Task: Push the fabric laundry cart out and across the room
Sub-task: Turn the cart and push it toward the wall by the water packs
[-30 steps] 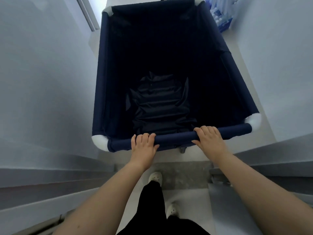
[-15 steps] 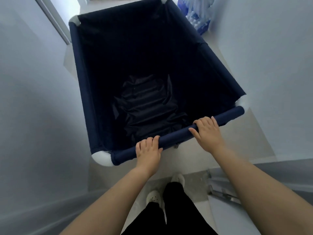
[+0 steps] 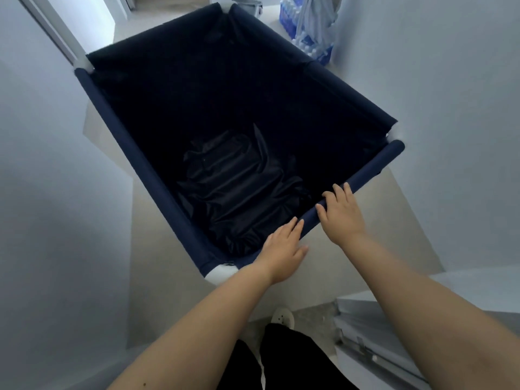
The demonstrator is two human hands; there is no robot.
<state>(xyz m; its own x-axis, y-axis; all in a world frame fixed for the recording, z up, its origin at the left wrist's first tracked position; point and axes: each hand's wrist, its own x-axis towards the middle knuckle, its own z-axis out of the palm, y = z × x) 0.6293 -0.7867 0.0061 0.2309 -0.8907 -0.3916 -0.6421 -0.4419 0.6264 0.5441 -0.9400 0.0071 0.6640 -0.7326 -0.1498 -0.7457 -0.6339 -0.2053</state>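
Note:
The navy fabric laundry cart (image 3: 140, 164) fills the narrow passage ahead of me, turned so its far end points up and to the left. White corner joints show at its frame. Dark crumpled fabric (image 3: 233, 187) lies at the bottom. My right hand (image 3: 342, 215) grips the near padded rail (image 3: 374, 164), fingers wrapped over the top. My left hand (image 3: 281, 249) lies flat on the same rail close to the near left corner, fingers straight and slightly apart, not curled round it.
White walls stand close on both sides of the cart. A pack of water bottles (image 3: 309, 43) and a hanging pale blue mop or cloth (image 3: 318, 18) sit beyond the far right corner. A door frame and threshold (image 3: 380, 347) are at lower right, by my feet.
The cart has rolled forward and swung anticlockwise, its far end going left. My left hand has loosened from a grip to a flat palm on the rail. I have stepped forward.

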